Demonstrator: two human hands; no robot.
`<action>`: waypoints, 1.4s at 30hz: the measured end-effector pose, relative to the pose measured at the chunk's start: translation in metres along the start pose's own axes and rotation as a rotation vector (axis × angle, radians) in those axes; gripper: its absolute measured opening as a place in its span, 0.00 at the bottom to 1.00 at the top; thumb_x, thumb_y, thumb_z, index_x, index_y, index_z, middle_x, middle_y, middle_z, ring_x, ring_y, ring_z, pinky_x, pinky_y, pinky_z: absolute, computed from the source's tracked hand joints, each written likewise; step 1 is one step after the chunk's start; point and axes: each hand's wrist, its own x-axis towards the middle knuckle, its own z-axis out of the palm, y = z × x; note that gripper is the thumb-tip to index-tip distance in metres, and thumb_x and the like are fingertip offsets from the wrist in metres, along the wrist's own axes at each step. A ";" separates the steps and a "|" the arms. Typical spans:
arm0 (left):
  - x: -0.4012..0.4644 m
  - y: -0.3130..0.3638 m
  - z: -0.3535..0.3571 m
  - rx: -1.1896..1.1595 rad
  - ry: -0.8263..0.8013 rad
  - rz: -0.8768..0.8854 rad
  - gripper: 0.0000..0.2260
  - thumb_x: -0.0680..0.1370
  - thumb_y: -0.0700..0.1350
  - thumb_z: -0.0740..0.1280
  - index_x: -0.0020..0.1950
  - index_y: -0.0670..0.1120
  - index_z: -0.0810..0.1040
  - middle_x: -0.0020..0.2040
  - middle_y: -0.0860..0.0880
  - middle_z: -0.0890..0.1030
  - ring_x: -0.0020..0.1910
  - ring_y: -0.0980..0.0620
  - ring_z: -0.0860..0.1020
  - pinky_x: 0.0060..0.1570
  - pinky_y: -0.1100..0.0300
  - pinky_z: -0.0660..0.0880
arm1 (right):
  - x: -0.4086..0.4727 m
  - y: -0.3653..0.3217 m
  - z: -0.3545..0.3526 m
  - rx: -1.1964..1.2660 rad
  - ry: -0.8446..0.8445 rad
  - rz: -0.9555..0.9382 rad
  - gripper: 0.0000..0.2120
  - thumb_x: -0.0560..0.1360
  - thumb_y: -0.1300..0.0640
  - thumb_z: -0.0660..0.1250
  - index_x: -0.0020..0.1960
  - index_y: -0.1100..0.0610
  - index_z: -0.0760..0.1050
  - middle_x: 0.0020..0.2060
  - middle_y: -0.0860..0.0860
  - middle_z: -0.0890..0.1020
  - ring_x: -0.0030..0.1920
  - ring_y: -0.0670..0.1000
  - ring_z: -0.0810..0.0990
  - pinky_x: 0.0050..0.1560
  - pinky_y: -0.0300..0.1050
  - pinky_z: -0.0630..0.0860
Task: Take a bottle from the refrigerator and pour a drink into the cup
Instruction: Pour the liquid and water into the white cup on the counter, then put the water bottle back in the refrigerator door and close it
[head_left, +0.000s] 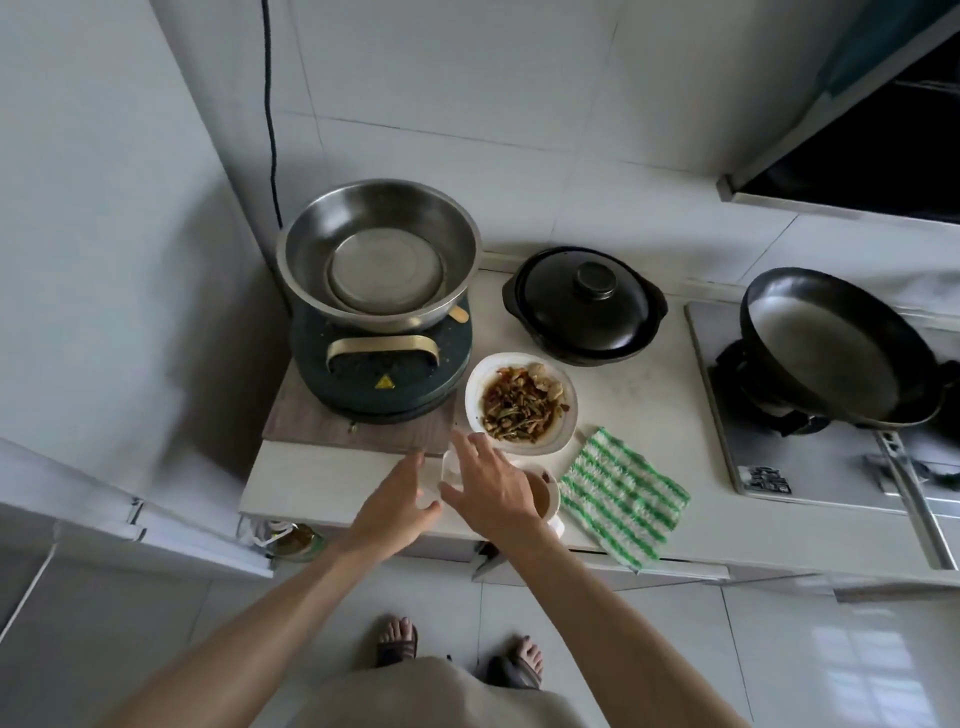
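cup: your white ceramic cup (546, 498) with brown drink in it sits at the counter's front edge, just right of your right hand and touching nothing I can see but the counter.

bottle: honestly can't tell. There's a pale, see-through container (448, 470) between your hands, too blurry to call.

hands: your left hand (397, 506) and right hand (493, 486) both hover with fingers spread and loose, holding nothing.

spill risk: your right wrist is nearly over the cup rim, so a careless pull back could tip it off the white countertop (649, 415).

neighbours: the white plate of stir-fried leftovers (521, 401) is right behind your fingers, and the green-and-white striped dishcloth (621, 492) overhangs the edge, so snagging it could drag things along.
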 end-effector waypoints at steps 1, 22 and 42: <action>0.001 0.001 -0.001 0.004 -0.012 0.011 0.36 0.77 0.51 0.73 0.79 0.50 0.59 0.74 0.50 0.71 0.60 0.54 0.79 0.57 0.59 0.76 | 0.006 -0.005 0.003 -0.052 -0.035 0.004 0.26 0.80 0.51 0.64 0.74 0.55 0.60 0.67 0.56 0.69 0.64 0.57 0.74 0.58 0.52 0.79; -0.233 -0.092 -0.091 -0.081 0.797 -0.585 0.27 0.70 0.58 0.73 0.66 0.50 0.74 0.59 0.51 0.80 0.56 0.49 0.79 0.56 0.57 0.75 | -0.020 -0.252 0.056 0.254 -0.358 -0.699 0.23 0.78 0.35 0.59 0.69 0.43 0.61 0.55 0.44 0.80 0.50 0.47 0.82 0.48 0.38 0.78; -0.763 -0.176 -0.111 -0.457 1.730 -1.231 0.30 0.73 0.60 0.70 0.71 0.49 0.72 0.62 0.50 0.82 0.59 0.52 0.81 0.61 0.52 0.76 | -0.406 -0.680 0.252 0.211 -0.999 -1.574 0.27 0.73 0.35 0.68 0.64 0.50 0.70 0.54 0.48 0.81 0.52 0.50 0.80 0.53 0.51 0.78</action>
